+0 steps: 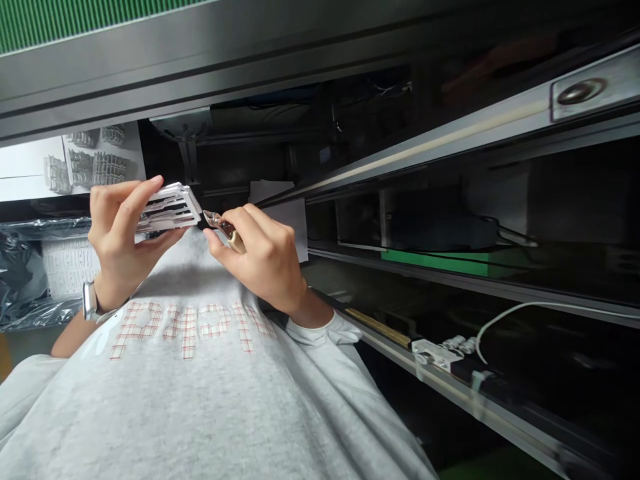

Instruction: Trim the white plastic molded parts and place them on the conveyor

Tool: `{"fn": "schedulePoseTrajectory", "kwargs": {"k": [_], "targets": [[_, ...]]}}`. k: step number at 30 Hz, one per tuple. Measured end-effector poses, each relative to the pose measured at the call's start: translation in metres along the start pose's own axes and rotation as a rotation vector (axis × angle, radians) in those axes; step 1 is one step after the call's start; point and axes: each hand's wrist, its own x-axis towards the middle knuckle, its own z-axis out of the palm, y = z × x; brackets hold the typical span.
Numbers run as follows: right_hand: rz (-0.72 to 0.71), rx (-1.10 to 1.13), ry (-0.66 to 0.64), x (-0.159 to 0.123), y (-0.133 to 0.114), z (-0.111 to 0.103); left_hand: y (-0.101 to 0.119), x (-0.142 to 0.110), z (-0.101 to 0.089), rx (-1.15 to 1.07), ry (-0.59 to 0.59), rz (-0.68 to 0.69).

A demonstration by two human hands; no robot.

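Up in front of my chest, my left hand (120,233) grips a pale, slotted rectangular frame (173,208) between thumb and fingers. It looks like several thin pieces in a stack, held tilted. My right hand (263,253) is closed around a small pair of pliers (223,225) with metal jaws and a beige handle. The plier tip points left at the frame's right corner, beside a small dark bit; whether the jaws bite on it I cannot tell. My right fingers hide most of the handles.
Bundles of similar slotted pieces (109,169) lie on white sheets at the left. Below them, more pale parts (70,267) sit by black plastic film (23,267). A metal beam (250,50) crosses above; rails (425,150) run along the right. A green belt (80,19) shows top left.
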Motion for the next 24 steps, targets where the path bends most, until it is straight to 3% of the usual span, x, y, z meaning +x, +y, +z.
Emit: {"fn": "schedulePoseTrajectory", "kwargs": {"k": [24], "targets": [[0.084,-0.125,0.007,-0.001,-0.019,0.007,0.006,0.0,0.002,0.059,0.046,0.005]]}}
